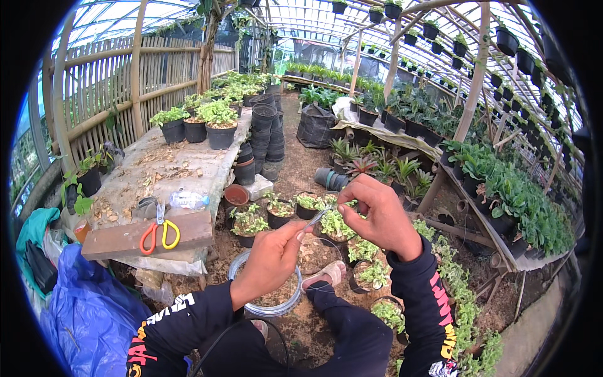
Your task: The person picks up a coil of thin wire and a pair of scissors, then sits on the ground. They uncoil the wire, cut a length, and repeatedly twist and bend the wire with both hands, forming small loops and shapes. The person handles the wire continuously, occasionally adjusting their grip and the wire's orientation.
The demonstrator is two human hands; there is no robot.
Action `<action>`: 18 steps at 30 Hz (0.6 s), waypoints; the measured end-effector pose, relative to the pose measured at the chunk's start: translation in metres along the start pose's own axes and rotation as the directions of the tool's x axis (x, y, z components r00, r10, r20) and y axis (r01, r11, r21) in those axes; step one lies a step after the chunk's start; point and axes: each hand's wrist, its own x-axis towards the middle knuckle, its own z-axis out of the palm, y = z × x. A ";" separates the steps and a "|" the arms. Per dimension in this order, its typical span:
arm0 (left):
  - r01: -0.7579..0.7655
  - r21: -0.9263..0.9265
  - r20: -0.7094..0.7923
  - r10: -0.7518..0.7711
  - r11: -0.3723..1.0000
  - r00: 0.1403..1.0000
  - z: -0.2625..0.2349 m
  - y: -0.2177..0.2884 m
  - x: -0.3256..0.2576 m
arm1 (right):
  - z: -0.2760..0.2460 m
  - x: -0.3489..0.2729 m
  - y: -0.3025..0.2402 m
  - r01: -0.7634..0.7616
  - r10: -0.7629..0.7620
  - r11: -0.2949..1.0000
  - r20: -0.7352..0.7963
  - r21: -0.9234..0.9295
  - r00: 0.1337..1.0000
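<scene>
Greenhouse floor crowded with potted plants (250, 223); left hand (273, 254), right hand (375, 217) grip thin wire (317, 217); scissors (159, 234) aside.

Few packages, no signs or screens.
Clear plastic bottle (188, 200) lying on its side on the worktop (157, 166), just behind the wooden board; pale label band around its middle, too small to make out. Blue plastic bag (88, 308), crumpled and glossy, at lower left below the worktop edge. Teal bag or cloth (34, 226) just above it at far left, kind unclear. Large black grow bag (316, 125), squat and soft-sided, on the dirt floor further back, beside stacked pots.
</scene>
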 end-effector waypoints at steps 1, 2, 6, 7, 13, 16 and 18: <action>0.018 -0.036 0.017 -0.017 0.999 1.000 0.001 0.001 0.002 | 0.007 -0.001 0.001 0.026 -0.027 0.999 -0.056 -0.029 0.998; 0.045 -0.044 0.011 -0.045 0.998 0.999 0.002 0.002 0.004 | 0.011 0.000 0.004 0.090 -0.108 0.986 -0.126 -0.142 0.986; 0.063 -0.120 0.011 -0.062 0.991 0.998 0.012 -0.001 0.013 | 0.029 0.004 0.004 0.108 -0.254 0.885 -0.276 -0.453 0.927; 0.062 -0.159 0.028 -0.059 0.985 0.998 0.015 -0.003 0.015 | 0.035 0.005 0.002 0.063 -0.246 0.865 -0.312 -0.498 0.918; 0.166 -0.549 0.164 -0.089 0.820 0.982 0.022 -0.014 0.026 | 0.068 -0.007 -0.008 -0.138 0.459 0.705 -0.299 0.696 0.837; 0.221 -0.612 0.227 -0.099 0.759 0.969 0.017 -0.017 0.029 | 0.072 -0.023 -0.003 -0.063 0.391 0.024 0.049 0.998 0.919; 0.186 -0.592 0.243 -0.047 0.784 0.969 0.012 -0.017 0.029 | 0.075 -0.028 0.001 -0.049 0.334 -0.062 0.067 0.997 0.940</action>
